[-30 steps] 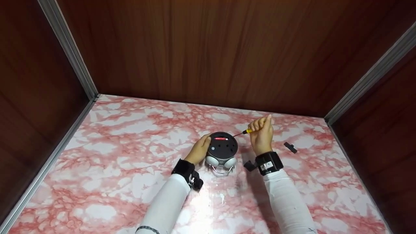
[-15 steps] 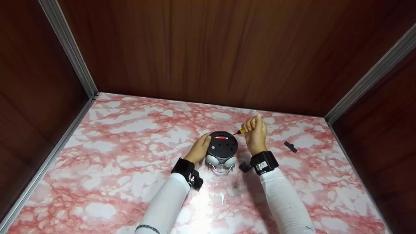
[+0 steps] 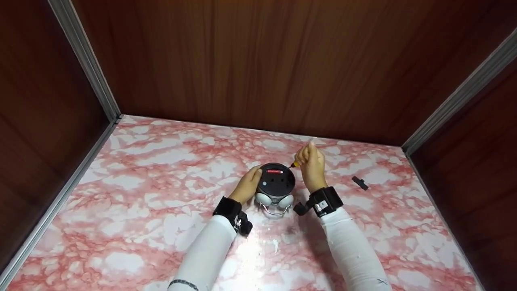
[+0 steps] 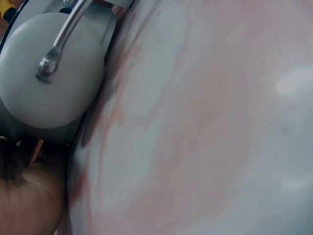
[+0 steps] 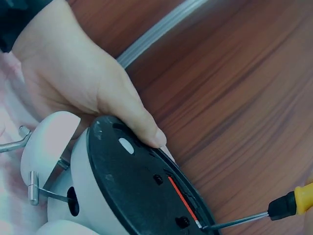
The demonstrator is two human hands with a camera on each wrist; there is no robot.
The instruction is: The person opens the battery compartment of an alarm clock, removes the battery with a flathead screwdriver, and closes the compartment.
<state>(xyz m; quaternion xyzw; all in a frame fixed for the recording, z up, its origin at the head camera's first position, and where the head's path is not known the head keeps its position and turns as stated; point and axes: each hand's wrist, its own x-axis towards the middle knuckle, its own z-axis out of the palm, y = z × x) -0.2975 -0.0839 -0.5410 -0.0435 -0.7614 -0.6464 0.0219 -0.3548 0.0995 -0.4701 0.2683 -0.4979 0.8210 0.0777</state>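
Observation:
A twin-bell alarm clock (image 3: 276, 188) lies with its black back facing up, its two pale bells and wire handle toward me. A red battery (image 3: 275, 171) sits in the slot in its back. My left hand (image 3: 247, 185) grips the clock's left side, thumb over the back rim in the right wrist view, the other fingers mostly hidden. My right hand (image 3: 313, 166) holds a screwdriver (image 5: 282, 205) by its yellow and black handle, in a fist at the clock's upper right. The screwdriver's tip is right at the pale end of the battery in the right wrist view.
A small black battery cover (image 3: 360, 183) lies on the red-and-white marbled table (image 3: 169, 169) to the right of my right hand. Brown wood-patterned panels (image 3: 258, 64) with grey metal corner strips (image 3: 87, 64) close in the back and both sides.
My right hand has moved left toward the clock with the screwdriver, bringing the tip over the battery slot. My left hand and the clock have stayed in place.

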